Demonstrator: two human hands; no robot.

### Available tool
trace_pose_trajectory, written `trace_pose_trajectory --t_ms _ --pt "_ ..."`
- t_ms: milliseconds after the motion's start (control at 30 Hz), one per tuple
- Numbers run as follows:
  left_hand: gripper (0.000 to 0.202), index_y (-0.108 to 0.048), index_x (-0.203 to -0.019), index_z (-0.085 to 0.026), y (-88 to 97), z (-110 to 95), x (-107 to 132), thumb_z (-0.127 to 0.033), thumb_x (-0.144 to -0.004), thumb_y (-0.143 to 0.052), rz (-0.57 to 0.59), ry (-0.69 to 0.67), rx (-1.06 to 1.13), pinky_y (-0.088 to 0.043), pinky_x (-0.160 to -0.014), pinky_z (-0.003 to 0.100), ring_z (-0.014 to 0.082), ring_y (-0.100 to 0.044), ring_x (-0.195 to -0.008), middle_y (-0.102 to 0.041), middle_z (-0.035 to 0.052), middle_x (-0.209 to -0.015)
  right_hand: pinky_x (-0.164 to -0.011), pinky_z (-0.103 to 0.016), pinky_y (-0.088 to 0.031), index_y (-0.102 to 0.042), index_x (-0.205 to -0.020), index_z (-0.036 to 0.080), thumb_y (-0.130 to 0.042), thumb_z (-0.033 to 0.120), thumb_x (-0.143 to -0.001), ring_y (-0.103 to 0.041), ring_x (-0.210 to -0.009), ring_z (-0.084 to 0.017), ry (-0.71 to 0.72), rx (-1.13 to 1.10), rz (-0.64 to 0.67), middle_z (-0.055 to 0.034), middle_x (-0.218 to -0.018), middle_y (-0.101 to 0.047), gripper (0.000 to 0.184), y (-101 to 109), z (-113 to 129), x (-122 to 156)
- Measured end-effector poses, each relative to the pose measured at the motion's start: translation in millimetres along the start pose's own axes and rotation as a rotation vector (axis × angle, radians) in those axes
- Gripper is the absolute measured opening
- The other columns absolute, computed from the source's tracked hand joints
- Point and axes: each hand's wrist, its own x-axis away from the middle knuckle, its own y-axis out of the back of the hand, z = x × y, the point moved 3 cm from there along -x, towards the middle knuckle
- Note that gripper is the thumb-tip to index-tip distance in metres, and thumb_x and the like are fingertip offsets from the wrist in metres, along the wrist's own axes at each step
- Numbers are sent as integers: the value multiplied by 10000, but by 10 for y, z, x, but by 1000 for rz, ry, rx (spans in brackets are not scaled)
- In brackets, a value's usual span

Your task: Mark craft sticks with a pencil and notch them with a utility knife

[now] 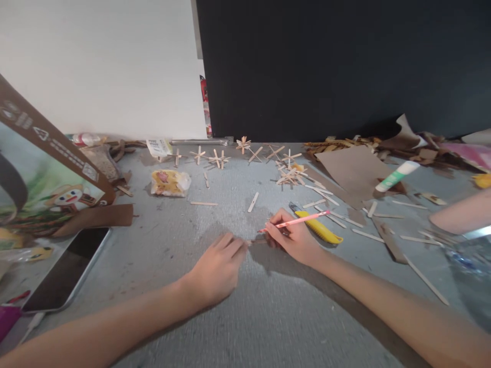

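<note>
My right hand [293, 237] grips a pink pencil [303, 220], its tip pointing left and down onto a small wooden stick [256, 241] that lies on the grey table [268, 306]. My left hand [218, 266] rests palm down with its fingertips pinching or pressing the left end of that same stick. A yellow utility knife [320, 228] lies just behind my right hand. Several loose wooden sticks [253, 202] and star-shaped stick assemblies [218, 158] are scattered farther back.
A phone [67, 271] lies at the left beside a printed cardboard box [46, 174]. A snack packet [170, 182] sits at back left. Brown cardboard sheets [353, 168], a glue tube [397, 175] and scraps fill the right. Another person's arm [460, 214] enters at the right edge.
</note>
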Motion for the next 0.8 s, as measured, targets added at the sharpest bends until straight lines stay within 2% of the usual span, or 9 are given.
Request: trace_pose_trajectory --t_ms 100,200,333,433,533,567,633,700,800 --pt "442 -656 -1209 -103 -1 10 -2 22 -848 -436 -21 -10 27 -585 -862 407 248 -614 -960 -692 136 -1093 -488 -268 -377 -454 -854 258 -531 630 -985 -511 -505 -139 28 40 18 40 -592 -550 402 3 11 2" --pt "437 -660 -1202 -90 -6 13 -4 30 -842 -442 -22 -17 25 -582 -868 404 249 -611 -961 -693 139 -1088 -467 -259 -381 -458 -853 257 -536 626 -985 -520 -486 -133 52 25 -16 38 -601 -572 399 8 20 -1" --pt "418 -672 -1187 -67 -15 -11 -26 11 -850 -438 33 9 -19 -574 -863 406 267 -610 -971 -694 156 -1080 -435 -247 -378 -443 -845 261 -540 607 -992 -508 -438 -126 86 -1 -64 47 -586 -577 388 8 27 4" --pt "384 -694 -1129 -65 5 -56 -73 6 -837 -455 89 36 -57 -557 -864 418 276 -621 -961 -697 162 -1046 -420 -247 -362 -475 -903 263 -504 614 -1004 -484 -415 -128 123 61 -102 64 -582 -544 366 69 42 12" --pt "283 -728 -944 -121 65 -84 -153 -6 -821 -500 158 86 -62 -528 -877 389 268 -632 -974 -702 135 -978 -499 -251 -409 -548 -1021 260 -430 519 -1060 -537 -496 -142 202 331 -22 44 -658 -575 288 178 87 -15" --pt "247 -725 -848 -142 86 -96 -184 -17 -834 -511 198 73 -43 -515 -898 385 265 -637 -976 -700 120 -915 -585 -260 -451 -572 -1036 259 -430 454 -1071 -589 -588 -154 247 477 28 20 -728 -618 243 212 104 -30" --pt "258 -713 -777 -155 147 -75 -247 -19 -844 -505 216 158 5 -498 -885 359 250 -647 -948 -688 108 -865 -738 -285 -486 -605 -1066 245 -447 281 -1055 -661 -812 -182 355 713 127 -50 -984 -686 163 266 128 -55" --pt "308 -720 -803 -158 194 -42 -297 -21 -863 -451 220 269 83 -495 -820 332 222 -650 -881 -690 105 -912 -751 -285 -481 -624 -1143 221 -471 115 -984 -664 -885 -192 356 943 178 -106 -1187 -656 244 303 110 -65" --pt "304 -712 -828 -187 212 -16 -334 -120 -930 -434 181 354 167 -493 -811 341 224 -633 -870 -694 100 -935 -783 -305 -488 -642 -1202 187 -468 -2 -901 -645 -996 -227 353 1153 228 -142 -1229 -621 396 299 83 -1"
